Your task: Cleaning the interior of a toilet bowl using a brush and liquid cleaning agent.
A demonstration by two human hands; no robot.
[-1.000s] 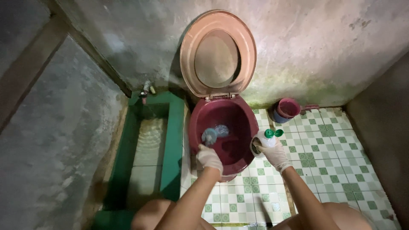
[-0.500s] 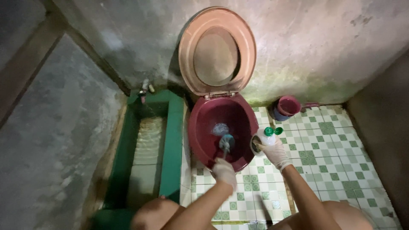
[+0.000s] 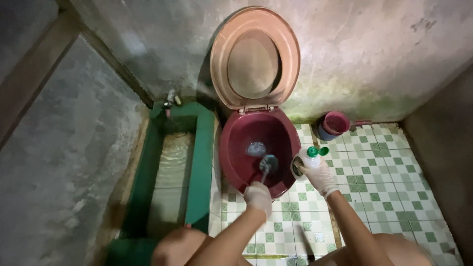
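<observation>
Currently left hand (image 3: 258,196) is fisted around the brush (image 3: 267,164), shaft angling up-right into the toilet bowl (image 3: 236,148); right hand (image 3: 318,173) clasps a bottle (image 3: 304,161) at the bowl's right rim.

The bowl (image 3: 256,148) lies open at 12 o'clock, its lid (image 3: 255,56) tipped back against the wall. The brush (image 3: 267,165) fills its near middle. At 9 o'clock the green trough (image 3: 202,162) walls off the side. At 2 o'clock a dipper (image 3: 334,125) stands; tiled floor (image 3: 384,182) at 3 is free.
</observation>
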